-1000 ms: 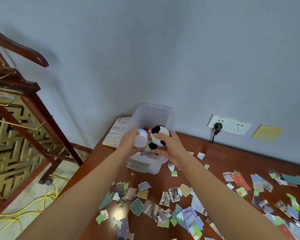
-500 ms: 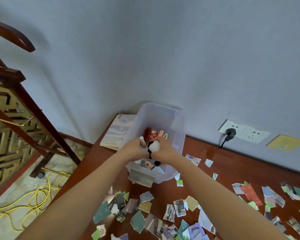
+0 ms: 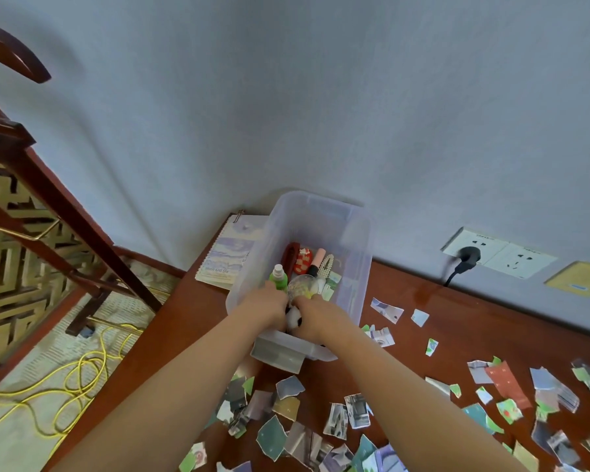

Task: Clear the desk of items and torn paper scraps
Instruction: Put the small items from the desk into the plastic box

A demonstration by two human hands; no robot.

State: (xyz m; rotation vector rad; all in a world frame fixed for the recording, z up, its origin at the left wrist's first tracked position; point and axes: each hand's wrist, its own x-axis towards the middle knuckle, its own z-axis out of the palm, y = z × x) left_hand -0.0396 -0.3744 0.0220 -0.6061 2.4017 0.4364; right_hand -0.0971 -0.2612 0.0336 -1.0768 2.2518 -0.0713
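Cluttered desk [image 3: 491, 321], clear bin [image 3: 321, 216] at its far corner by the wall.
I see torn paper scraps [image 3: 271, 437] strewn over the wood and 1 notebook [image 3: 227, 257] just beside the bin. Both hands reach inside its near end: the right hand [image 3: 315, 318] curls around a black-and-white ball [image 3: 294, 321], while I cannot tell the left hand [image 3: 266, 310]'s grip. A green bottle [image 3: 278, 279] stands just behind them.
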